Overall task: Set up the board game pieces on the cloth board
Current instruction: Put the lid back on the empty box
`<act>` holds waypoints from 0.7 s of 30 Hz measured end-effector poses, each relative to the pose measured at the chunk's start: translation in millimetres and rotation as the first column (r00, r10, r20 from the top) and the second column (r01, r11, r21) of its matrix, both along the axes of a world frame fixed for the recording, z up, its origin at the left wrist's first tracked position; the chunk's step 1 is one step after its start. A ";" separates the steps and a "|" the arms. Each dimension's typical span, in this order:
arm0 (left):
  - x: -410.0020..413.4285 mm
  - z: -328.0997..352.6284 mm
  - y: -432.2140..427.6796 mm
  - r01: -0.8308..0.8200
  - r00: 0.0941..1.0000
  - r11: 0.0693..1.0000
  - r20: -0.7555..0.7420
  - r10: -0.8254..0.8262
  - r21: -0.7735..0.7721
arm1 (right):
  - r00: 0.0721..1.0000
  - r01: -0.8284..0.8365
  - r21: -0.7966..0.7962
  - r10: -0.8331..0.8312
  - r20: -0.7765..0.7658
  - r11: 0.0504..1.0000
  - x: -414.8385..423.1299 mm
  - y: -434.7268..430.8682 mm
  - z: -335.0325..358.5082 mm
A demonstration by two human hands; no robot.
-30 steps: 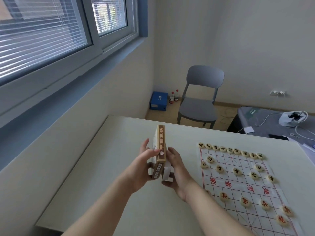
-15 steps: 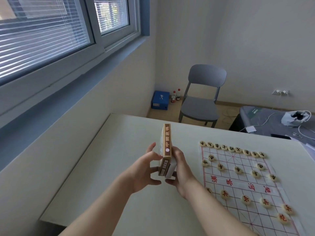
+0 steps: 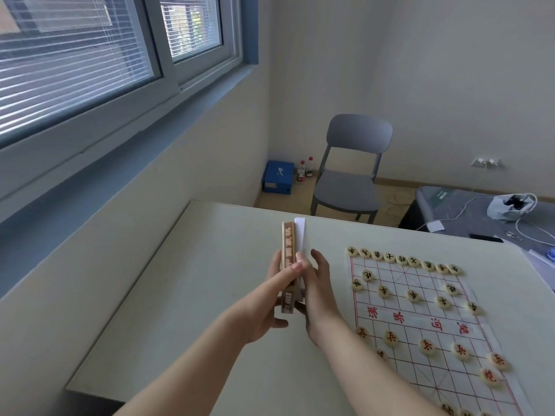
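Note:
A flat brown game box (image 3: 288, 250) stands on edge above the table, held between both hands, with a white flap (image 3: 300, 234) sticking out at its far end. My left hand (image 3: 271, 304) grips it from the left, thumb across its top edge. My right hand (image 3: 318, 291) holds its right side. To the right lies the cloth board (image 3: 420, 319) with red grid lines. Several round pieces with black characters (image 3: 402, 259) line its far side. Several pieces with red characters (image 3: 426, 346) sit on its near side.
The pale table (image 3: 192, 295) runs along the wall under a window on the left. Beyond its far edge stand a grey chair (image 3: 351, 175), a blue box (image 3: 277, 177) and two small bottles (image 3: 304, 169). A grey bench (image 3: 468, 214) with cables and a bag is at right.
The box has been pressed together between my hands and a white flap now shows at its far end. My left thumb has come over the box's top edge.

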State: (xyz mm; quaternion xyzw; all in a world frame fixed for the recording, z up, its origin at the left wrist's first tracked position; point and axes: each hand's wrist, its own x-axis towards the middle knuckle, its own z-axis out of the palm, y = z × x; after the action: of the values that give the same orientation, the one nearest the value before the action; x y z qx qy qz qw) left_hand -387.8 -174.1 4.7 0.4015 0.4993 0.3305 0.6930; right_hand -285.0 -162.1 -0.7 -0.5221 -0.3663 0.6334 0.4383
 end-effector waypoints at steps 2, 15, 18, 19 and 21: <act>2.2 1.0 1.1 -0.007 1.000 1.000 0.000 0.007 0.018 | 1.000 -0.007 0.021 0.007 -0.009 1.000 -1.9 -1.2 0.2; -8.0 0.6 3.9 0.049 0.986 0.993 -0.167 -0.030 0.110 | 0.960 -0.275 -0.017 0.276 0.057 0.961 -1.9 -4.4 3.6; -13.6 -4.3 8.1 -0.010 0.958 0.995 -0.284 0.039 0.103 | 0.948 -0.317 -0.057 0.314 -0.043 0.947 -2.5 -3.8 2.5; -15.1 -5.4 9.0 -0.058 0.954 0.991 -0.285 0.089 0.118 | 0.942 -0.333 -0.059 0.329 -0.063 0.941 -3.3 -3.9 3.5; -19.6 -7.2 8.4 -0.166 0.954 0.973 -0.224 0.200 0.161 | 0.933 -0.356 -0.040 0.353 -0.068 0.934 -5.4 -3.1 8.2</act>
State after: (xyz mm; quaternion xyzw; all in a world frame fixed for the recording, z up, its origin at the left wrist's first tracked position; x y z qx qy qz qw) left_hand -407.4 -165.7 -2.4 0.4381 0.5895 0.3770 0.5643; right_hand -290.4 -165.3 7.4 -0.4396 -0.4245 0.7267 0.3139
